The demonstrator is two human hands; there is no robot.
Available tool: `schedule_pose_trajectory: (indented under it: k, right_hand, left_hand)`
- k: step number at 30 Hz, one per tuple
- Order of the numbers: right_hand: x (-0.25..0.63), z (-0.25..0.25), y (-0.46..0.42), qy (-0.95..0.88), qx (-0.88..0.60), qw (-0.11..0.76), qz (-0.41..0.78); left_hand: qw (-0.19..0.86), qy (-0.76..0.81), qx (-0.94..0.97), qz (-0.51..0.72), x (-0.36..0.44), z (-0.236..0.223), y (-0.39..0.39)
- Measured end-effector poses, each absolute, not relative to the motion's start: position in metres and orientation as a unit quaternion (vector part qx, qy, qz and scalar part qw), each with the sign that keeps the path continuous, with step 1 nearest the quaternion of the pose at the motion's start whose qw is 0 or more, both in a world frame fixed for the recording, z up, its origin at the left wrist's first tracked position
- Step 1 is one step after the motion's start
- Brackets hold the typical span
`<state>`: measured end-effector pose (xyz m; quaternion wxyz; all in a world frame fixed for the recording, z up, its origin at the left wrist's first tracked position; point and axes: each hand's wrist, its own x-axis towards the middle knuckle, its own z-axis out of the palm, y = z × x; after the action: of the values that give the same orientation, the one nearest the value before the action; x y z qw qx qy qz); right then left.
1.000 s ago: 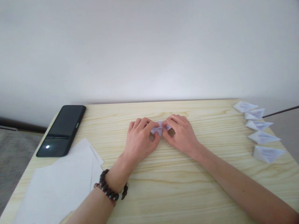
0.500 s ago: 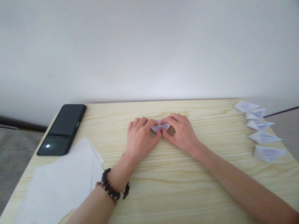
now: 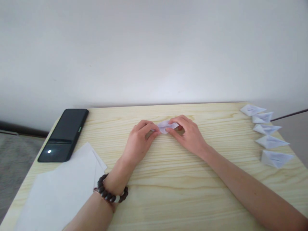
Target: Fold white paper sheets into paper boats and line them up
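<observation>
A small folded paper boat (image 3: 164, 127) is held between my hands above the middle of the table. My left hand (image 3: 141, 139) pinches its left end between thumb and fingers. On the other side, my right hand (image 3: 189, 134) grips the right part, thumb on the near edge and fingers over the far side. The paper looks white and slightly opened along its centre, with both ends partly hidden by fingertips.
Several finished-looking white paper boats (image 3: 276, 158) stand in a column along the table's right edge. Sheets of white paper (image 3: 62, 189) lie at the left front, beside a black phone (image 3: 64, 134). A pale wall (image 3: 154, 54) rises behind the wooden table (image 3: 168, 199).
My left hand has shifted a little left, and its fingers have slid toward the boat's left end. More of the paper now shows between the hands, and it looks wider.
</observation>
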<state>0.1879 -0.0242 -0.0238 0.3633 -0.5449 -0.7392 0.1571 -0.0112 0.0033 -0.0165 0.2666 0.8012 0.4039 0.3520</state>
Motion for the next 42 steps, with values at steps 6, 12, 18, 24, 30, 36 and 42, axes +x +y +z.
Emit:
schedule_pose_trajectory:
  k: [6, 12, 18, 24, 30, 36, 42]
  right_hand:
    - [0.1951, -0.0233, -0.0209, -0.739, -0.544, 0.364, 0.156]
    - [0.1931, -0.0234, -0.0212, -0.713, -0.577, 0.371, 0.146]
    - [0.1924, -0.0248, -0.0218, -0.71, -0.579, 0.373, 0.147]
    - [0.1936, -0.0264, -0.0244, -0.748, -0.54, 0.36, 0.142]
    - [0.1921, -0.0268, -0.0251, -0.764, -0.529, 0.347, 0.127]
    - [0.1922, -0.0261, -0.0248, -0.777, -0.513, 0.349, 0.107]
    - [0.1928, -0.027, -0.0238, -0.805, -0.492, 0.309, 0.123]
  left_hand:
    - [0.199, 0.435, 0.802, 0.36, -0.0117, -0.0166, 0.0057]
    - [0.184, 0.435, 0.813, 0.34, -0.0139, -0.0193, 0.0068]
    - [0.149, 0.42, 0.834, 0.326, -0.0154, -0.0207, 0.0072]
    - [0.114, 0.404, 0.845, 0.331, -0.0171, -0.0225, 0.0081]
    - [0.111, 0.41, 0.848, 0.317, -0.0158, -0.0219, 0.0074]
    - [0.115, 0.402, 0.862, 0.288, -0.0158, -0.0191, 0.0082]
    - [0.1, 0.388, 0.875, 0.272, -0.0166, -0.0209, 0.0089]
